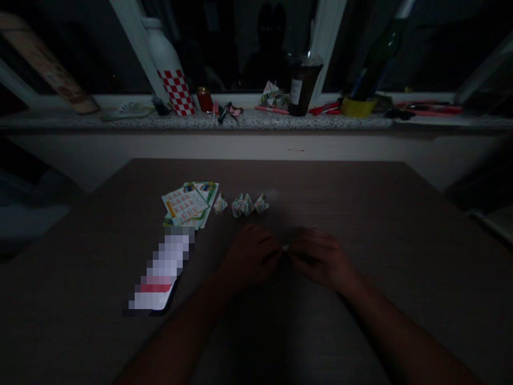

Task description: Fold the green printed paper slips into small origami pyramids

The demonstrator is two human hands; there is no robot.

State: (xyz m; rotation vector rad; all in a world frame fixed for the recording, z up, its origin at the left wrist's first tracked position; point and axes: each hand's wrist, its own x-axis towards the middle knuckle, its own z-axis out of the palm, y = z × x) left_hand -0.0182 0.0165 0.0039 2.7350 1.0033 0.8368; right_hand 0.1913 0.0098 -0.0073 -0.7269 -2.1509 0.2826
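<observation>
Left hand: the left hand (pixel 254 251) is being held at the lower centre of the frame, its fingers curled and closing on one end of a small pale piece (pixel 285 247), probably paper.
Right hand: the right hand (pixel 320 254) is being held opposite, its bent fingers apparently gripping the other end.
Pale piece: it is being kept between the two sets of fingertips, just right of centre; its shape is being hidden by fingers and dim light.
Step in hand: the piece is apparently being creased or shaped by both hands.
Next move: a steady, light pinch is being called for at both ends, presumably so that no fold is being lost.
Folded paper shapes: four folded paper shapes (pixel 247 204) are being displayed in a row above the left hand.
Paper stock: printed leaflets (pixel 186 206) are being overlapped left of the row.
Phone: a smartphone (pixel 162 272) with a lit, pixelated screen is being supported by the wooden table (pixel 340 187), at lower left.
</observation>
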